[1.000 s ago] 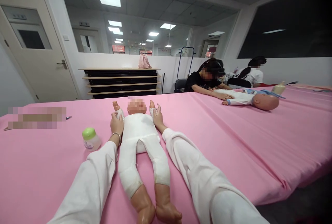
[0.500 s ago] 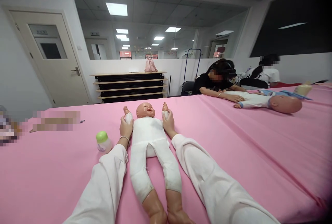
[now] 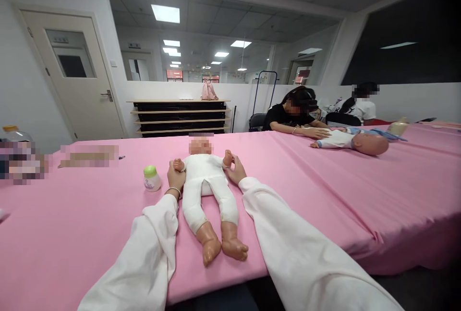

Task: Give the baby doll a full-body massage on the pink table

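My left hand [image 3: 176, 178] and right hand [image 3: 236, 171] curl around the doll [image 3: 205, 172] by its arms [image 3: 227, 159], a sensible grip, as the cloth body [image 3: 203, 164] looks soft and fairly light.

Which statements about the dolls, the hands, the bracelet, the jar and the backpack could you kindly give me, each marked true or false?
1. The near doll lies on the pink cloth. True.
2. The left hand and the right hand both touch the near doll. True.
3. The beaded bracelet is worn near the right hand. False: it is worn near the left hand.
4. The green-lidded jar lies on its side. False: it stands upright.
5. A co-worker's hand is at a second doll. True.
6. The pink backpack is on the floor. False: it sits on top of the shelf unit.
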Motion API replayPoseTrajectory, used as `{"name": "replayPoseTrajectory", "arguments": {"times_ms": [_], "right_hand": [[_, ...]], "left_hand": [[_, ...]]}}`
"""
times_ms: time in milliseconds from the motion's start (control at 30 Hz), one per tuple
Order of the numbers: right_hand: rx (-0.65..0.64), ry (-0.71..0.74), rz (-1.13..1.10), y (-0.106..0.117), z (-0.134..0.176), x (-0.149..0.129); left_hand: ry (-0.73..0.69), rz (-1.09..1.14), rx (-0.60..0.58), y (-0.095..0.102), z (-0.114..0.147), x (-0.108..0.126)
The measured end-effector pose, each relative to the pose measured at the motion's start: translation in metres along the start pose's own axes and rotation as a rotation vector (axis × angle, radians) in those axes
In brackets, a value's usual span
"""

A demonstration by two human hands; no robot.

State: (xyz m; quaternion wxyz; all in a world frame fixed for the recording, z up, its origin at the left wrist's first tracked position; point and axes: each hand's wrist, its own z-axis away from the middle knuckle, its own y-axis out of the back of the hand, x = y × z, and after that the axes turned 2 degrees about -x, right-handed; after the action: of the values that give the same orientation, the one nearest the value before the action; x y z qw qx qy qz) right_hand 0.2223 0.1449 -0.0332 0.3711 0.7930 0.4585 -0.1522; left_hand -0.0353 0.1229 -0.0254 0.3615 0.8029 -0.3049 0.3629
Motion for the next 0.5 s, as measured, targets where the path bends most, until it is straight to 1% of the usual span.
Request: {"name": "replayPoseTrajectory", "arguments": {"times_ms": [133,167,200,267,333,400,500], "right_hand": [[-0.259,0.06,0.056,0.023,0.014,-0.011],[-0.292,0.069,0.062,0.025,0.014,-0.012],[-0.293,0.069,0.059,0.026,0.012,-0.012],[-0.232,0.042,0.035,0.022,0.004,-0.01],[-0.119,-0.014,0.001,0.014,-0.009,-0.005],[0.002,-0.068,-0.043,0.001,-0.023,0.0],[0.115,-0.188,-0.093,-0.019,-0.041,0.009]], "left_hand": [[0.009,0.031,-0.043,0.01,0.017,0.0],[0.015,0.038,-0.052,0.011,0.018,0.0],[0.02,0.044,-0.058,0.011,0.017,0.0],[0.025,0.056,-0.069,0.009,0.012,0.0],[0.025,0.059,-0.084,0.004,0.002,0.0],[0.011,0.038,-0.094,-0.004,-0.01,-0.001],[-0.067,-0.042,-0.071,-0.017,-0.027,-0.006]]}}
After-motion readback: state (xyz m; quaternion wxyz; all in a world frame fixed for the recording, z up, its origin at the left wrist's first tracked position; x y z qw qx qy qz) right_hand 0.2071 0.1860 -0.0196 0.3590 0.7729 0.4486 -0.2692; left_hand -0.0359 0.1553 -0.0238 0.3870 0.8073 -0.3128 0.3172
